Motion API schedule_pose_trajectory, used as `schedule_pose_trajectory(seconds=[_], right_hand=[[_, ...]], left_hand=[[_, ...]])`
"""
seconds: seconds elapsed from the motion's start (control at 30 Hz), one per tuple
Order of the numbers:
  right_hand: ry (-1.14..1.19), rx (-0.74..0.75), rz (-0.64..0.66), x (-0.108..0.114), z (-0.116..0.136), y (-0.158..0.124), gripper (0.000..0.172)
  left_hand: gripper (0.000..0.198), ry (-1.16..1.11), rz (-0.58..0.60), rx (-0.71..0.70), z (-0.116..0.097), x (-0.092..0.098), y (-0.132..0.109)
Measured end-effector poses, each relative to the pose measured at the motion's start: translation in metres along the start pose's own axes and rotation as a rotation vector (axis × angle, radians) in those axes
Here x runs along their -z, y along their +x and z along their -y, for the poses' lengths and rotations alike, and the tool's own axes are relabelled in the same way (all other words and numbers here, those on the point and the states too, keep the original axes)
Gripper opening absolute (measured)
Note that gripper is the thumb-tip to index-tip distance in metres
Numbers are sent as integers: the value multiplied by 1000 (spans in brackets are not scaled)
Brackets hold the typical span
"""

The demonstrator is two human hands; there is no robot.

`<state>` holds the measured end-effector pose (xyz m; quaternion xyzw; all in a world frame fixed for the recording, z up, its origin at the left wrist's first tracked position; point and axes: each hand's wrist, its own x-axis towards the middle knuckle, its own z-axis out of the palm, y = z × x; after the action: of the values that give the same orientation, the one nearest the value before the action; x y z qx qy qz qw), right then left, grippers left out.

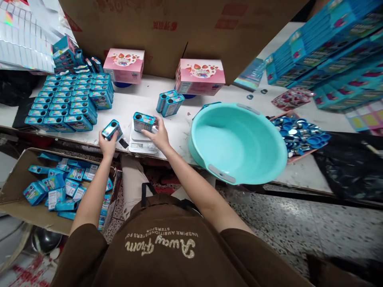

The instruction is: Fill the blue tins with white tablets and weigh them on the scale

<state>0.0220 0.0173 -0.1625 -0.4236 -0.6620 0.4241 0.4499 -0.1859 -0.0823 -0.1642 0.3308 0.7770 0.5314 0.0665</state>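
My left hand (108, 145) grips a small blue box (111, 128) with a dark round hole in its top, just above the table's front edge. To its right, my right hand (159, 135) has its thumb and fingers around another blue box (142, 122), which is on or just over the plate of a white digital scale (143, 146). The scale's display is lit, though its digits are hard to read. A pair of similar blue boxes (170, 104) stands behind my right hand. Rows of the same boxes (64, 101) stand upright to the left.
A turquoise basin (236, 143) overhangs the table's front edge on the right. Beyond it lies a tray of blue and silver caps (295, 133). Two pink cartons (200, 75) stand at the back. A cardboard box (14, 175) of blue boxes is at lower left. Blue cartons (323, 48) are stacked at far right.
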Motion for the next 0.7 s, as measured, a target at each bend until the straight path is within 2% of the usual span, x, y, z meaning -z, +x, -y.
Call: schedule_pose_trajectory(seconds=[0.1, 0.23, 0.33, 0.43, 0.7], right_hand=[[-44, 10, -33, 17, -4, -12, 79], [-91, 36, -45, 38, -7, -27, 77], [-122, 64, -51, 47, -9, -32, 75], [-139, 71, -55, 47, -11, -32, 73], [-102, 70, -8, 29, -9, -13, 76]], left_hand=[[58, 121, 9, 47, 8, -5, -2], [78, 306, -57, 106, 11, -13, -8], [83, 352, -86, 118, 10, -17, -9], [85, 387, -95, 125, 9, -19, -9], [87, 407, -74, 132, 10, -20, -5]])
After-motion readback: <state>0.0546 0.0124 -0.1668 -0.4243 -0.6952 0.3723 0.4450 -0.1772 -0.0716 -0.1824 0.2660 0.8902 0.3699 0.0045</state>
